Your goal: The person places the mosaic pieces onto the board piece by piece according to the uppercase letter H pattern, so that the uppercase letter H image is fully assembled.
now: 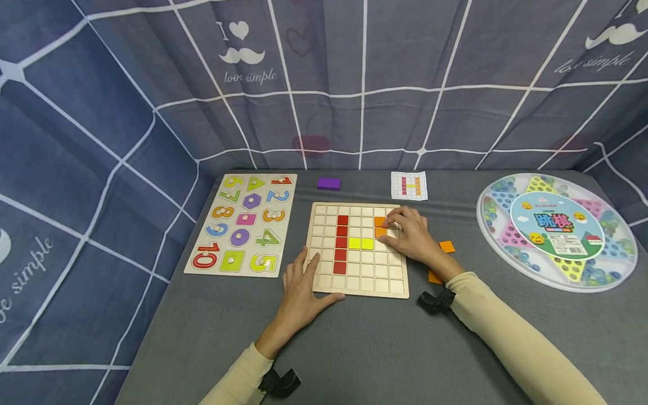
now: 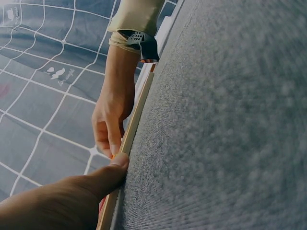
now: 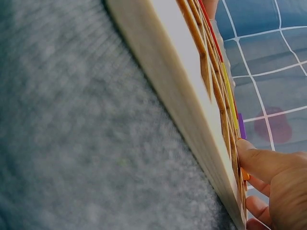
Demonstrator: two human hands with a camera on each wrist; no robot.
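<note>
Pale yellow sleeves (image 1: 240, 378) reached in from the near side of the grey worktop (image 1: 369, 354), each with a black device (image 1: 280, 383) at the wrist. Left hand (image 1: 300, 292): fingers extended, resting at the left edge of a wooden grid board (image 1: 360, 284), thumb against its near edge. Right hand (image 1: 416, 239): thumb and index finger pinched an orange tile (image 1: 380, 232) on the board's right part, just nearer than a second orange tile (image 1: 379, 221). Five red tiles (image 1: 341, 242) formed a column left of the board's centre; two yellow tiles (image 1: 361, 243) ran rightward from its middle. Loose orange pieces (image 1: 448, 246) lay right of the board, partly covered by the right forearm. Beyond the board stood a purple block (image 1: 329, 184) and a printed pattern card (image 1: 409, 186) showing a coloured grid. A number-and-shape puzzle (image 1: 234, 268) occupied the left side, a round game box (image 1: 557, 225) the right; gridded cloth (image 1: 329, 124) hung behind.
</note>
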